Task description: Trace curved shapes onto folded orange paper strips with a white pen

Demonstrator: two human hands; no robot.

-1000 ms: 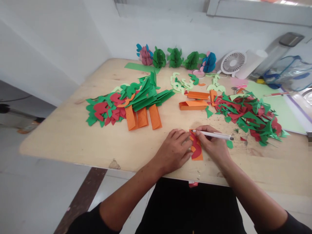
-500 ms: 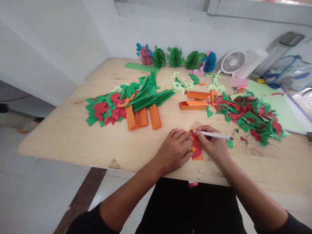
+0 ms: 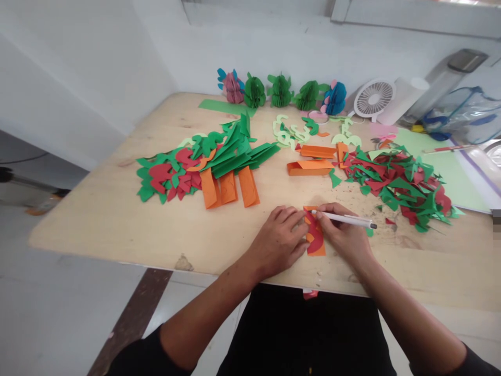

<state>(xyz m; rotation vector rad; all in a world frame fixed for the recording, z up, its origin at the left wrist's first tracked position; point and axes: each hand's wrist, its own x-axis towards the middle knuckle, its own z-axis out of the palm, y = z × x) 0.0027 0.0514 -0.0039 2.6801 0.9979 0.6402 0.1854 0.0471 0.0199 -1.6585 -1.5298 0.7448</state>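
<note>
My right hand (image 3: 346, 235) grips a white pen (image 3: 348, 219), its tip at the upper end of a red curved paper cutout (image 3: 316, 237). The cutout lies on an orange paper strip (image 3: 321, 250) near the table's front edge. My left hand (image 3: 279, 240) rests flat with its fingers spread, its fingertips pressing on the left side of the cutout and strip. Part of both papers is hidden under those fingers. Folded orange papers (image 3: 311, 167) lie just beyond my hands.
Green and red paper cutouts (image 3: 160, 172), folded green strips (image 3: 235, 154) and orange strips (image 3: 248, 188) lie left. Paper scraps (image 3: 403, 183) are heaped right. Along the wall stand honeycomb paper figures (image 3: 279, 91), a small white fan (image 3: 374, 99) and a clear bottle (image 3: 442, 83).
The pen in my right hand has shifted very slightly right and down along the cutout's edge. My left hand keeps its place on the paper.
</note>
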